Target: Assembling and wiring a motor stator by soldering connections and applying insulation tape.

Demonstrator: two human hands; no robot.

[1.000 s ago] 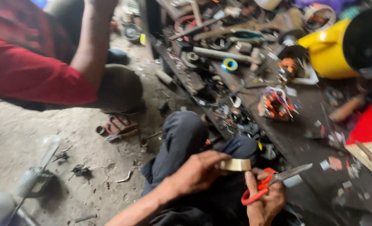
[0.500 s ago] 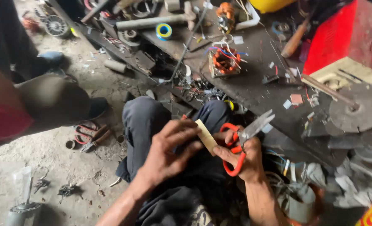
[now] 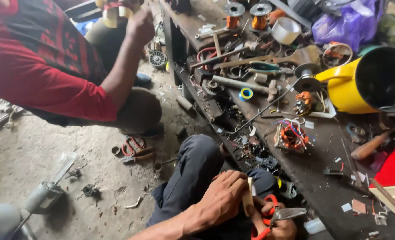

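Observation:
My left hand (image 3: 222, 195) pinches a narrow beige strip (image 3: 248, 198) that stands upright over my lap. My right hand (image 3: 279, 226) grips orange-handled scissors (image 3: 275, 218), whose grey blades point right just beside the strip's lower end. Both hands sit at the bottom of the view, above my dark trousers (image 3: 191, 173).
A low dark workbench (image 3: 322, 178) runs along the right, crowded with a copper-wound motor stator (image 3: 291, 135), wire spools (image 3: 235, 13), hand tools and a yellow jug (image 3: 362, 80). A person in a red shirt (image 3: 42, 62) crouches at left. Pliers (image 3: 133, 149) and small parts lie on the dirt floor.
The view has swung left and up the bench, so the crouching person fills the upper left again. My hands stay together; the strip now stands upright and the scissors sit lower in view.

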